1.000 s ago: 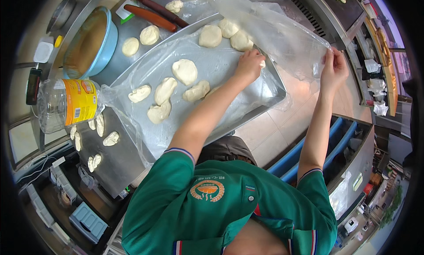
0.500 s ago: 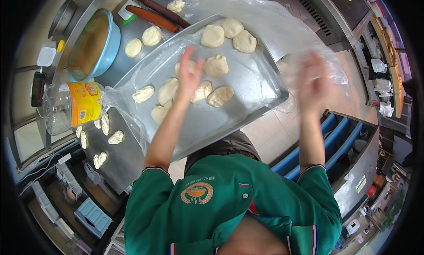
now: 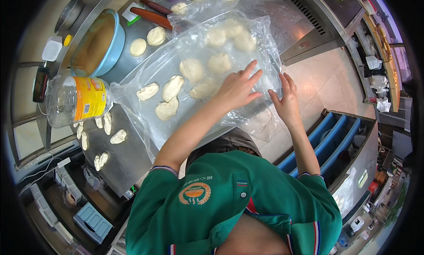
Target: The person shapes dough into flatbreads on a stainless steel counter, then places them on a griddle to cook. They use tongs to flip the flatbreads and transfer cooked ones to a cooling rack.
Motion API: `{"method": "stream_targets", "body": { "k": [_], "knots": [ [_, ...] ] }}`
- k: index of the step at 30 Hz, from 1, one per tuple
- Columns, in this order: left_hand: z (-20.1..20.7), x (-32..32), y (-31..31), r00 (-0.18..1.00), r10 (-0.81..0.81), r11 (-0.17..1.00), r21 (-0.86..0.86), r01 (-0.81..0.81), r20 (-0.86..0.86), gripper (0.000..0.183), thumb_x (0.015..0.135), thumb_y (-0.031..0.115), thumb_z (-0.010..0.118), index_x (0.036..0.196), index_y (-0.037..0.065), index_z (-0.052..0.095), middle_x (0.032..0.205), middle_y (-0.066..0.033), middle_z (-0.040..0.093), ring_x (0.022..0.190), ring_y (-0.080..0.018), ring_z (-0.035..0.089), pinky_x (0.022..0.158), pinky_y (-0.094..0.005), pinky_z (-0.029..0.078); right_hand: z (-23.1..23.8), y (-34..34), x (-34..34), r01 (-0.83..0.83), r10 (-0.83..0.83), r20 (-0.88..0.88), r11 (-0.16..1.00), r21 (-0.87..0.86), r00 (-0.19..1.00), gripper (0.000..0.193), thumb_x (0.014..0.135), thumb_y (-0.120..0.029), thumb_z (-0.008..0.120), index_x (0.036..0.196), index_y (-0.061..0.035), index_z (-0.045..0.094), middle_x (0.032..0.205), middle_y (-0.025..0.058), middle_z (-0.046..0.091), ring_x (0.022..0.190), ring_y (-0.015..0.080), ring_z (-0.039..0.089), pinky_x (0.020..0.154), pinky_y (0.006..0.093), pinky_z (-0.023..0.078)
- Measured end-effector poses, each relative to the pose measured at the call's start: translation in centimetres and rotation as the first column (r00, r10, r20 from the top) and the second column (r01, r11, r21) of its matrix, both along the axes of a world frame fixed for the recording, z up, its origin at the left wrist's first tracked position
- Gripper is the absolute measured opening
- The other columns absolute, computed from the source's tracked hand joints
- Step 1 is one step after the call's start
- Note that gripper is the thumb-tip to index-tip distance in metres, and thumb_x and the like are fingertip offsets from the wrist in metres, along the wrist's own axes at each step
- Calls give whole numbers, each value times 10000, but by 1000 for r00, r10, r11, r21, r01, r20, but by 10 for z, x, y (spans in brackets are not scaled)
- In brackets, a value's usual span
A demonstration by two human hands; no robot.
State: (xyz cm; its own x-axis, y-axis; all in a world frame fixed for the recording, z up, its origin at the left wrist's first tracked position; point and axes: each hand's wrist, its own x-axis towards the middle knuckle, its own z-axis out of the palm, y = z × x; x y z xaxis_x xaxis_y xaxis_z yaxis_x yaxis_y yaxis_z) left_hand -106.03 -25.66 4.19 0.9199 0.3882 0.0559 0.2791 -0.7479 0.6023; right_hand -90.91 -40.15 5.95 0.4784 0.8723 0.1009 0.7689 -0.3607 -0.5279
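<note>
Some dough (image 3: 192, 70) is covered by a plastic sheet (image 3: 260, 52). The left hand (image 3: 238, 89) is spread over it, the right hand (image 3: 288, 104) held unclosed at its edge.

Your view is bright and fairly even, though fisheye distortion bows straight edges and the corners and sides fall to black. Streaks of glare run across the plastic sheet (image 3: 260, 30), whose haze softens the dough (image 3: 219, 63) beneath it. A warm reflection glows on the surface (image 3: 293, 27). Purplish brightness shows at the window (image 3: 390, 22). Your left hand (image 3: 238, 88) and right hand (image 3: 288, 104) look crisp; the plant (image 3: 396, 207) is blurry.
</note>
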Motion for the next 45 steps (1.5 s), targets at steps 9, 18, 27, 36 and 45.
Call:
{"method": "stream_targets", "body": {
  "k": [9,18,27,36,45],
  "knots": [
    [-31,42,-72,956,-241,970,-18,242,-168,986,691,616,757,1417,29,442,1497,-240,365,1250,-397,498,991,-494,441,-81,-98,-28,310,-338,-497,940,-141,799,526,855,-82,716,1320,68,520,1112,173,613,1002,244,608,879,338,491],
    [12,-53,-49,926,123,950,-312,-6,357,362,860,143,640,1199,16,617,1132,-154,648,943,-280,643,802,-379,526,-23,-71,-25,-67,290,-646,936,347,706,346,915,-192,666,1204,-3,651,1196,115,628,1134,235,556,995,356,410],
    [40,-309,-27,-95,728,549,-660,-512,679,435,1048,325,432,1352,16,473,1260,-203,596,1104,-293,623,980,-448,485,-93,-29,-8,12,37,382,992,-125,924,822,758,-271,777,1482,-164,404,1156,145,612,1109,315,561,1024,476,376],
    [-58,-374,-128,-247,968,-130,-764,-632,39,407,966,89,481,1362,-10,475,1354,-154,522,1171,-249,540,935,-384,473,-85,37,50,-47,44,483,999,-7,875,382,742,-32,645,1089,-162,733,906,74,616,929,279,597,828,433,458],
    [-30,-284,-21,638,755,638,395,-661,-151,685,858,198,653,1454,4,377,1546,-247,282,1433,-416,274,1158,-546,230,-64,9,77,-30,-132,418,932,361,899,271,895,-77,604,1114,-166,737,950,90,658,835,270,612,715,361,505]
  ]
}}
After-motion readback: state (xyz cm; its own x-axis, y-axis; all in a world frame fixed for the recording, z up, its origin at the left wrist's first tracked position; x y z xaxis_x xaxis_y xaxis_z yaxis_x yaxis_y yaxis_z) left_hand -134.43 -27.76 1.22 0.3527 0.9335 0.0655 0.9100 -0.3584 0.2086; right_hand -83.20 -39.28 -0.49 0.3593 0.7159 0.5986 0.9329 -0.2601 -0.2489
